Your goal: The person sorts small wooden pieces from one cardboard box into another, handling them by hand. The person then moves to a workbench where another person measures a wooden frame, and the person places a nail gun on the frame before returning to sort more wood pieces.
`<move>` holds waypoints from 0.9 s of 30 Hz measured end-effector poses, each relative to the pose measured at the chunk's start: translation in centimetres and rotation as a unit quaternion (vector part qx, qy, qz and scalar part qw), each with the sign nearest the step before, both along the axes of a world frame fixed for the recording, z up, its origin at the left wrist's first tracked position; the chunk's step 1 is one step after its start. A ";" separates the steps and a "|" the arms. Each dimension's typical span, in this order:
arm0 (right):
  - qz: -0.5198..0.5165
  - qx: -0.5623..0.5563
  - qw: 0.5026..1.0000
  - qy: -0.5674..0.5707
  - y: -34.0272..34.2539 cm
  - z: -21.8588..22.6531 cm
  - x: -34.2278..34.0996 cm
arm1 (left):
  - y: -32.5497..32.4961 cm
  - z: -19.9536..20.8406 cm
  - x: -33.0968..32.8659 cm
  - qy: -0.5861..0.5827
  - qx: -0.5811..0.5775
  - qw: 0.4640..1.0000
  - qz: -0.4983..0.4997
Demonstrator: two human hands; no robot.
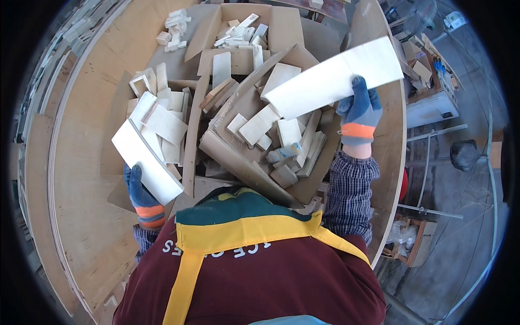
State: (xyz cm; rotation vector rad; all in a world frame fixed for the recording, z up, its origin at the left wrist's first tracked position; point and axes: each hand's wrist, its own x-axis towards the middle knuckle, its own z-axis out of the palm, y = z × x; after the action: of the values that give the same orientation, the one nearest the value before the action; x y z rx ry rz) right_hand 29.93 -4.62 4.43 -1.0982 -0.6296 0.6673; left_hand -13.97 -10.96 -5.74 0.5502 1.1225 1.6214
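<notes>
My left hand [142,192], in a blue and orange work glove, grips a pale wooden board [142,157] by its lower end, thumb on the upper face. This board slants over the left cardboard box [115,135], which is full of wood offcuts. In my right hand [360,111], gloved alike, is a longer white-faced board [336,78]. It is held up across the right side of the tilted cardboard box [244,162]. Wooden blocks [259,125] and a small blue-and-white bundle [284,154] lie in that box.
Behind stands another open cardboard box [284,27] of offcuts, with a loose pile of wood pieces [176,30] to its left. Tall plywood walls [81,135] enclose the boxes on both sides. Beyond the right wall are a cart [433,108], a wooden crate [420,244] and floor pipes.
</notes>
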 end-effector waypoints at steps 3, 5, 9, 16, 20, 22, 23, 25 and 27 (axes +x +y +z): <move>0.171 -0.096 0.980 -0.017 0.4 -1.3 -0.3 | 0.0 0.2 0.1 0.015 0.004 0.999 -0.032; 0.348 -0.078 0.934 -0.012 0.3 -3.2 -0.3 | 0.2 0.3 0.2 0.020 0.009 0.999 -0.046; 0.291 -0.274 0.797 -0.453 -0.4 -7.4 -0.1 | 0.3 0.1 0.2 0.004 0.000 0.999 -0.041; 0.401 -0.371 0.585 -0.600 -3.6 -11.4 -0.6 | 0.6 -0.5 0.1 0.017 -0.025 1.000 -0.006; 0.371 -0.233 0.836 -0.332 -4.0 -9.0 2.8 | 0.8 -0.6 0.0 -0.001 -0.009 0.999 -0.044; 0.292 -0.165 0.899 -0.281 -4.7 -7.5 4.7 | 0.9 -0.7 0.0 0.003 0.000 0.999 -0.054; 0.263 -0.209 0.913 -0.232 -4.8 -7.0 5.4 | 0.9 -0.8 0.0 -0.005 -0.005 0.999 -0.052; 0.160 -0.189 0.944 -0.216 -5.0 -6.9 6.1 | 1.0 -1.1 0.1 0.000 -0.004 0.999 -0.033; 0.015 -0.141 0.965 -0.222 -5.1 -7.5 6.6 | 1.1 -1.3 0.0 0.003 -0.008 0.999 -0.031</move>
State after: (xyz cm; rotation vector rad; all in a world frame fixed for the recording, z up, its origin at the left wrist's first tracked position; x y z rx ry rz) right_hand 36.50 -9.68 -3.11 -1.5274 -0.9556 0.5488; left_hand -13.93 -9.88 -7.01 0.5739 1.1108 1.5580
